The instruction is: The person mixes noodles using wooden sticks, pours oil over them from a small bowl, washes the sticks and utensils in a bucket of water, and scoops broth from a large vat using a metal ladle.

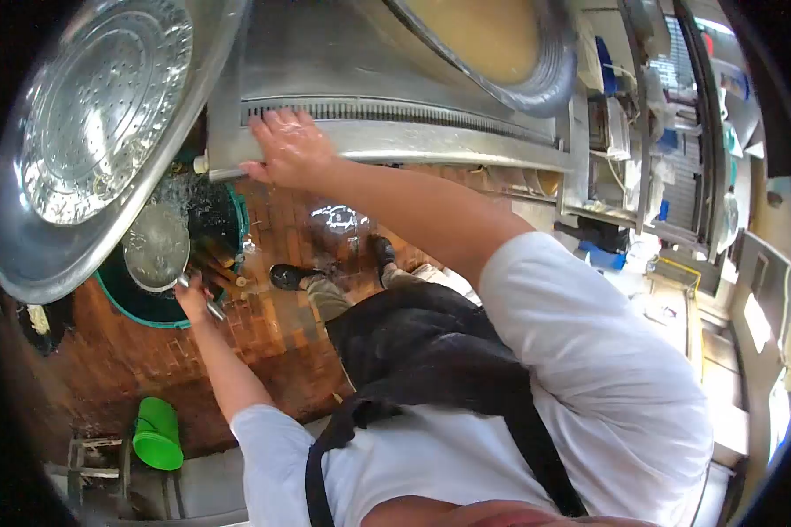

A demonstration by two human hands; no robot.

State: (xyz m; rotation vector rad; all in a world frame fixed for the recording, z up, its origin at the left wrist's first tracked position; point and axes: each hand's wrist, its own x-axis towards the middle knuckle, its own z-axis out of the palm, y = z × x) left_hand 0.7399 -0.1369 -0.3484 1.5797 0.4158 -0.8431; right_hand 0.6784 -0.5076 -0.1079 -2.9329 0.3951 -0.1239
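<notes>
- Both apart: left hand (195, 300) gripping the handle (214, 308) of a round scoop (156, 248), over a teal-rimmed tub (136, 314)
- Right hand (294, 151) spread on the slotted edge of the metal tabletop (413, 145)

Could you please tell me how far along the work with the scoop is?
It looks partway. The perforated metal piece is wet, so rinsing has perhaps been done. In progress: the left hand grips the scoop by its handle at the teal-rimmed tub, amid splashing water, while the right hand rests on the steel counter. Probably left: finishing with the scoop, perhaps then handling the cloudy liquid.
</notes>
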